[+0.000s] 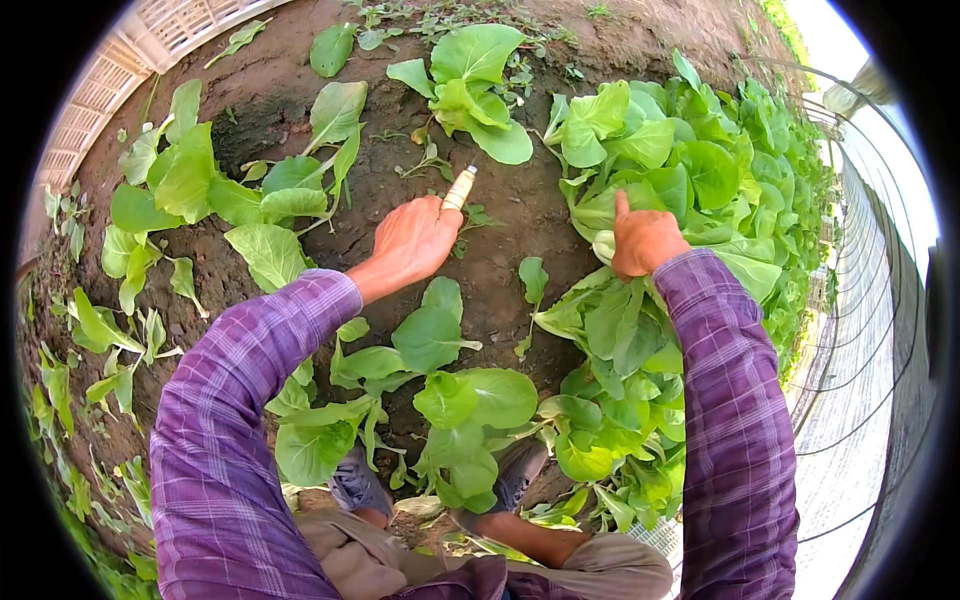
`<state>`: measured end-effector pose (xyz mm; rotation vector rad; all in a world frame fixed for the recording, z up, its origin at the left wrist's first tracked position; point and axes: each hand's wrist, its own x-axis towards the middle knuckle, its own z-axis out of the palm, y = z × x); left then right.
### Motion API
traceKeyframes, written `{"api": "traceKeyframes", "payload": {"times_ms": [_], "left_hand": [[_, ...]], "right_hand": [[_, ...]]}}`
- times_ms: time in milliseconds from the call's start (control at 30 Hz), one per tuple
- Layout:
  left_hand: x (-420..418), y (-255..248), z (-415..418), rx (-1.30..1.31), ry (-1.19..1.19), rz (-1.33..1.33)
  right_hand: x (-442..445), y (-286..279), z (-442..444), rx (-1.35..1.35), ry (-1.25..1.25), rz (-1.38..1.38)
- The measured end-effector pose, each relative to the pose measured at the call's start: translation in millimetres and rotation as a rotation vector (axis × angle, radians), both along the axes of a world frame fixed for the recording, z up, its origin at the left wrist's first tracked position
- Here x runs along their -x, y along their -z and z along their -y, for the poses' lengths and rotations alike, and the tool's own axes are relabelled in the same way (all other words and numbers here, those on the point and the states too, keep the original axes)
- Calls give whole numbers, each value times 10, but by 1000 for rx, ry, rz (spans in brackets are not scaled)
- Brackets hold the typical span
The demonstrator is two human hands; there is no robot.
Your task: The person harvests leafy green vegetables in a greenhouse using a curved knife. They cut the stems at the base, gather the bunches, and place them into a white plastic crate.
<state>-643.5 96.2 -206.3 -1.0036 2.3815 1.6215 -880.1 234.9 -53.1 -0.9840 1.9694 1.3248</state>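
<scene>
My left hand (414, 238) is closed over the bare soil in the middle. From its thumb side sticks out a tan, wrapped handle-like piece (459, 189) with a small grey tip; the rest of it is hidden in the fist. At the edge of the dense row, my right hand (646, 238) is closed around a leafy green plant (600, 212), its index finger stretched along the leaves. A pale, thick stem base (604, 246) shows beside the curled fingers, which are mostly hidden from above.
Loose green leaves (476, 401) lie on the soil before my shoes (358, 484). Leafy plants (472, 90) grow ahead, with more leaves (184, 180) at left. A pale plastic crate (112, 82) stands far left. Wire hoops (892, 315) and pale sheeting (847, 420) border the right.
</scene>
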Motion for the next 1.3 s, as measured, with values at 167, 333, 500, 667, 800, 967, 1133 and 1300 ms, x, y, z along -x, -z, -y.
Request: {"api": "traceKeyframes", "payload": {"times_ms": [167,333,500,667,800,967,1133,1300], "left_hand": [[135,-134,-373,-389,119,-10],[536,9,-574,-451,98,-70],[754,137,-699,-366,14,-5],[797,187,-697,-307,99,12],[922,206,-660,-174,204,67],[960,295,-695,70,328,-111],[945,395,-696,161,494,-119],[1027,309,-648,102,572,-34]], "right_hand": [[129,94,-325,13,1,-13],[165,160,-428,72,-19,-49],[181,160,-491,107,-6,-45],[190,175,-564,90,20,-38],[195,187,-588,110,20,-53],[189,199,-616,89,14,-55],[195,214,-662,113,-17,-56],[173,225,-691,117,-44,-46]]}}
